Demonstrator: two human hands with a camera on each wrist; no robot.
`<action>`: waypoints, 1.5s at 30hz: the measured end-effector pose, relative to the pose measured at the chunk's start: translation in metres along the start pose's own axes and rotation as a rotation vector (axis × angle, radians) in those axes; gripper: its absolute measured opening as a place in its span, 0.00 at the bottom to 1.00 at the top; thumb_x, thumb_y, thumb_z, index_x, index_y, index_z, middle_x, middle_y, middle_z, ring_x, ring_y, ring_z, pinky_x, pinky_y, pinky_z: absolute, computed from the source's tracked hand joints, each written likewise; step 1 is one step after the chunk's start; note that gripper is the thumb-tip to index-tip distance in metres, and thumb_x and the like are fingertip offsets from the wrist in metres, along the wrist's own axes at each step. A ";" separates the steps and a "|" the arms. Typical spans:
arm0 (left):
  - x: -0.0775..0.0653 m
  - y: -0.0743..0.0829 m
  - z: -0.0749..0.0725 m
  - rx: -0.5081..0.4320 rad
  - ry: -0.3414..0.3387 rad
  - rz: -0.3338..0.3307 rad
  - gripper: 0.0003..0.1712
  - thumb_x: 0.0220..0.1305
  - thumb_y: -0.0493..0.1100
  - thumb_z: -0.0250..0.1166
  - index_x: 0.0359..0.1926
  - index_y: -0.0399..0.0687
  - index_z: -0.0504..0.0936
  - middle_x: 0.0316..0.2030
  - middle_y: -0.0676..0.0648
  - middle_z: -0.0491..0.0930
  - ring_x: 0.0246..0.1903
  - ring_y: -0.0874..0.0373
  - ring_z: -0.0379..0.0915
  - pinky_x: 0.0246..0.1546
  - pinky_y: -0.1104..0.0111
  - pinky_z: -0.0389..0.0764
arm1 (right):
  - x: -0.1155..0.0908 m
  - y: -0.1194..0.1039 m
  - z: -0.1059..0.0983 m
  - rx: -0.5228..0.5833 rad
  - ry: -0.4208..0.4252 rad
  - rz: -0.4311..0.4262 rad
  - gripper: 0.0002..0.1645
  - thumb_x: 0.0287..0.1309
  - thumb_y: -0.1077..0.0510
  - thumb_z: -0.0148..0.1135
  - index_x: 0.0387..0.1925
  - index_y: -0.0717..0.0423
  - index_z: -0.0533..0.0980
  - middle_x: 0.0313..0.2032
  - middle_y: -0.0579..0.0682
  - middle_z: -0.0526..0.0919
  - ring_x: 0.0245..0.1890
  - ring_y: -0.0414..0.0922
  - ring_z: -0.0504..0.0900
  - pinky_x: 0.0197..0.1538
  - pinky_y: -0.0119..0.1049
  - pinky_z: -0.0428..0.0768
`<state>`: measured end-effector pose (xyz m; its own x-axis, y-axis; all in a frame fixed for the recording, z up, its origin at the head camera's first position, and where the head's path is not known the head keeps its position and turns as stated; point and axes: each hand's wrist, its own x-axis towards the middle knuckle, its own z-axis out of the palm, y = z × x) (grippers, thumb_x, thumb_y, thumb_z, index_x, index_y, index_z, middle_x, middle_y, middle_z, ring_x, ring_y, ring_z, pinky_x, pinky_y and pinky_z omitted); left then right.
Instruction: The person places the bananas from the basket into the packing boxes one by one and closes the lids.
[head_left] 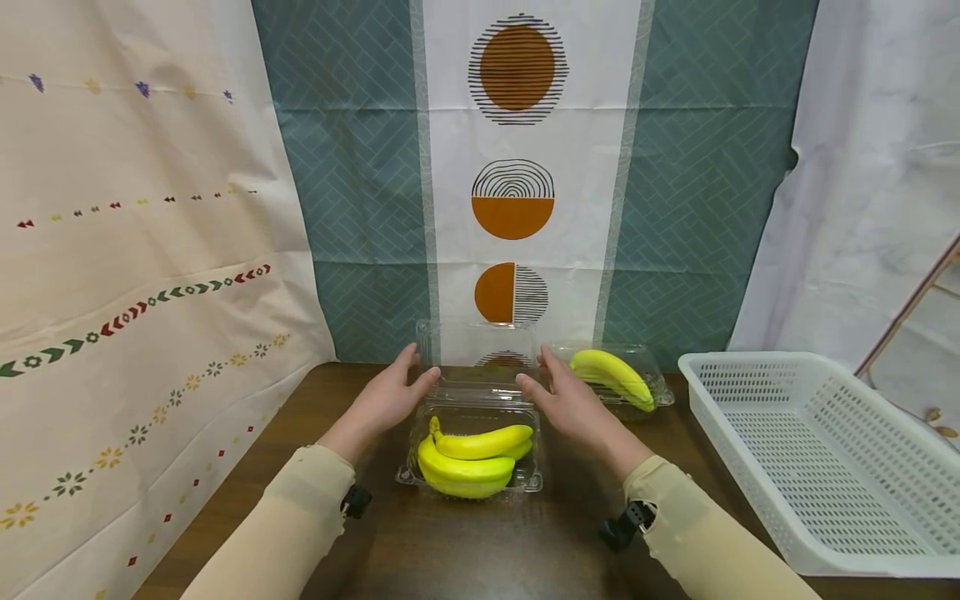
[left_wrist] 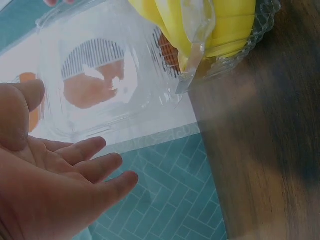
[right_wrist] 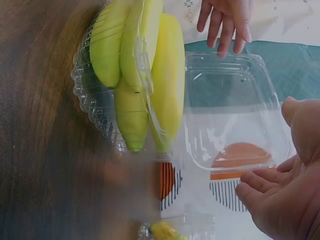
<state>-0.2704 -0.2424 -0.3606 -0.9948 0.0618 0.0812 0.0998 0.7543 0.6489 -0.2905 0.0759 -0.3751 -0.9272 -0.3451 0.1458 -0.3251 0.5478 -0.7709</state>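
A clear plastic clamshell box (head_left: 406,475) stands on the table with its hinged lid (head_left: 480,390) raised upright at the back. Inside the base lies a bunch of yellow bananas (head_left: 467,477), greenish at the tips in the right wrist view. My left hand (head_left: 384,402) is at the lid's left side, fingers spread and relaxed. At the opposite side, my right hand (head_left: 573,406) has its palm turned toward the lid, with fingertips (right_wrist: 250,187) close by its edge. Neither hand curls round anything.
Behind my right hand sits a second clear box (head_left: 662,385) with a banana (head_left: 613,377). A white perforated basket (head_left: 813,367) stands at the right. Patterned cloth (head_left: 360,208) hangs just behind the dark wooden table (head_left: 480,550).
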 end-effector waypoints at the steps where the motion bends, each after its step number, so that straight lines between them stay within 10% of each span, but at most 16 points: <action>1: -0.001 0.000 0.000 -0.005 0.000 -0.002 0.54 0.86 0.65 0.56 0.90 0.41 0.41 0.85 0.36 0.58 0.82 0.34 0.57 0.78 0.36 0.61 | -0.001 0.000 -0.001 0.002 0.000 -0.004 0.61 0.80 0.28 0.57 0.91 0.52 0.39 0.86 0.62 0.57 0.83 0.61 0.61 0.81 0.62 0.61; 45: -0.046 -0.008 -0.008 -0.022 0.038 0.053 0.48 0.85 0.65 0.58 0.87 0.41 0.54 0.83 0.36 0.63 0.79 0.33 0.62 0.76 0.36 0.65 | -0.038 -0.008 -0.006 -0.017 0.017 -0.111 0.53 0.82 0.33 0.58 0.90 0.52 0.49 0.83 0.60 0.64 0.81 0.60 0.67 0.80 0.62 0.64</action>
<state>-0.2252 -0.2561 -0.3637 -0.9866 0.0763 0.1443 0.1534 0.7362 0.6592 -0.2542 0.0890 -0.3711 -0.8885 -0.3909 0.2403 -0.4285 0.5197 -0.7391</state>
